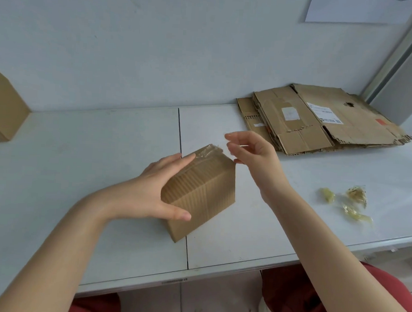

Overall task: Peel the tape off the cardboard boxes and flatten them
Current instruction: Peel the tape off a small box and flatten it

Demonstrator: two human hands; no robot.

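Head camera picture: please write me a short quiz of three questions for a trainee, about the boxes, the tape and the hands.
1. True or false: the left hand holds the small box on the table.
2. Where does the stack of flattened boxes lie? A) at the far right of the table B) on the floor C) under the small box
3. Fill in: ___ crumpled tape pieces lie on the table near its right edge.
Key: 1 true; 2 A; 3 three.
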